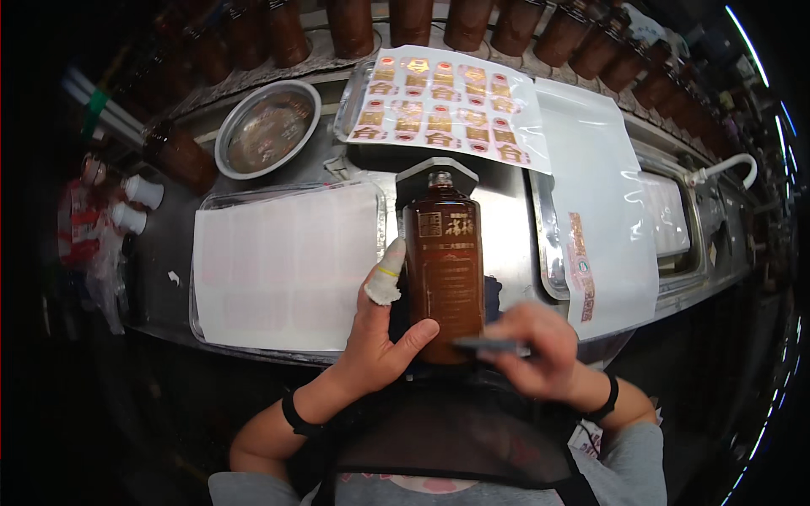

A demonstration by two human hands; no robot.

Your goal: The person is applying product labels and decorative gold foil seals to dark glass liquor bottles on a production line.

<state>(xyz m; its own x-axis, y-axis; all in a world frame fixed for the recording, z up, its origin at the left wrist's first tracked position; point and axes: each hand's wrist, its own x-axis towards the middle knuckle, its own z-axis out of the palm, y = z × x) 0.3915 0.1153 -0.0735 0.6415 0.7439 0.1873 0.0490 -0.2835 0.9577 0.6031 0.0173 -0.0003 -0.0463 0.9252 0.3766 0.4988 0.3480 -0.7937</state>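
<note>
A tall brown bottle (442, 257) with gold markings lies lengthwise in front of me, neck pointing away. My left hand (381, 337) grips its left side; the index finger wears a white cot. My right hand (531, 350) is closed on a thin dark flat tool (488, 344) held against the bottle's lower end. A sheet of red and gold stickers (447, 105) lies just beyond the bottle.
A metal tray with a white backing sheet (283, 266) sits on my left. A round metal bowl (267, 128) is at the back left. More white sheets (603, 202) lie on the right. Several brown bottles (472, 21) line the far edge.
</note>
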